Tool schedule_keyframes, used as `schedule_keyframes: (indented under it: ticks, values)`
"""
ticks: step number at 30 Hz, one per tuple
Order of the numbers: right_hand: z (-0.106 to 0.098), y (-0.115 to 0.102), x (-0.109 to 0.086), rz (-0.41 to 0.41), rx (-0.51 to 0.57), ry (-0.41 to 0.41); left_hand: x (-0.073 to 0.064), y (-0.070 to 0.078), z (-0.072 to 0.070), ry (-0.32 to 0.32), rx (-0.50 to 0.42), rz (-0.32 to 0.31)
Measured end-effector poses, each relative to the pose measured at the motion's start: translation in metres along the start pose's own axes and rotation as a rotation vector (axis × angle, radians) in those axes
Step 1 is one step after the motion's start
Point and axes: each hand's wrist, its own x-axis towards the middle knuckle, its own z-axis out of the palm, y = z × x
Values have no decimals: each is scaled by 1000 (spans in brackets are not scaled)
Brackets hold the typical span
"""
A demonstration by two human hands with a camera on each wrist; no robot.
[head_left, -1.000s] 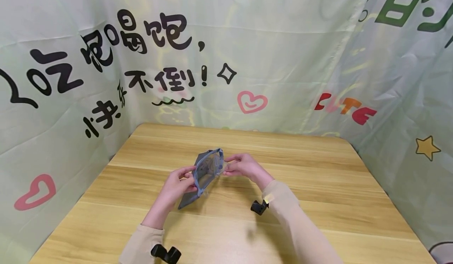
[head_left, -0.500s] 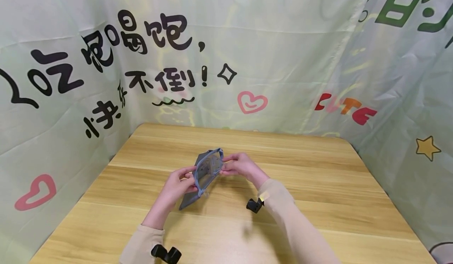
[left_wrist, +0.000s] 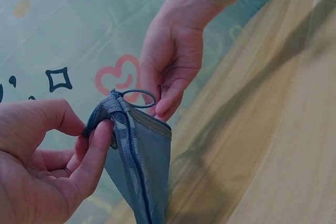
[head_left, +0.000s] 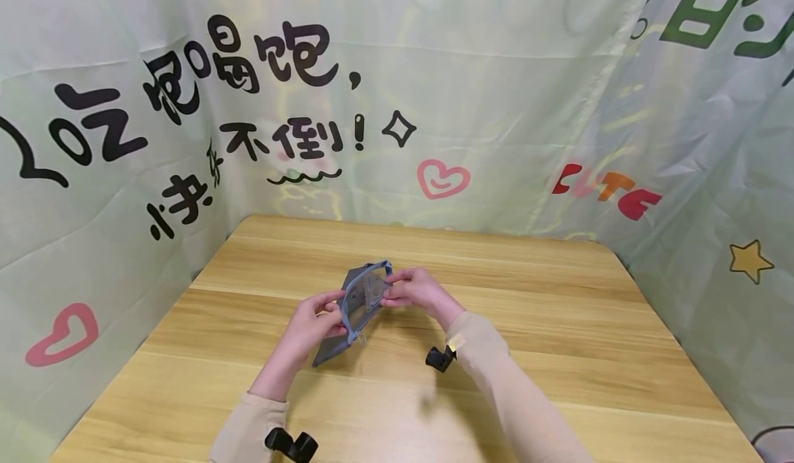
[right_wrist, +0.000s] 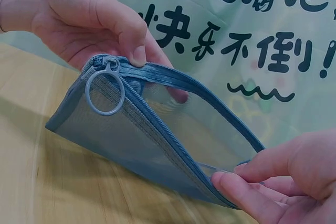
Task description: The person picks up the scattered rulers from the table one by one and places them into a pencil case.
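Note:
A blue-grey mesh zip pouch stands tilted over the table, its zip undone and its mouth spread apart. My left hand pinches the rim near the end with the zip's ring pull, thumb on one side and fingers on the other. At the opposite end, my right hand has its fingertips in the mouth of the pouch. Between those fingertips is a clear, thin piece, partly inside the pouch; its exact kind cannot be told. The right fingers hide part of it.
A wood-grain table lies under both hands. Printed cloth hangs behind it and along both sides. Black wrist cameras sit on both sleeves.
My right hand has moved left and into the pouch's mouth, carrying the clear piece inward. My left hand and the pouch stay nearly in place.

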Motion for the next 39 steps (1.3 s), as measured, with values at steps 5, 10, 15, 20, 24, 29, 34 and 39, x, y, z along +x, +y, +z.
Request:
schedule_keyframes:
  ticks: [5, 10, 15, 20, 24, 29, 34, 39]
  values:
    - [2, 0, 2, -7, -11, 1, 0, 0, 0, 3, 3, 0]
    - [6, -1, 4, -10, -18, 7, 0, 1, 0, 3, -5, 3]
    - [8, 0, 5, -12, -17, 14, 0, 1, 0, 1, -4, 3]
    - [9, 2, 7, -11, -31, 15, -1, 1, 0, 4, 2, 0]
    - [11, 3, 9, -7, -31, 27, 0, 1, -1, 6, 1, 1]
    - [13, 2, 9, -1, -33, 42, 0, 0, 0, 8, 2, 3]
    - [14, 1, 7, 0, -40, 45, 0, 0, 0, 5, 1, 3]
    - [13, -1, 4, -7, -81, 38, 0, 0, 0, 11, -10, -4]
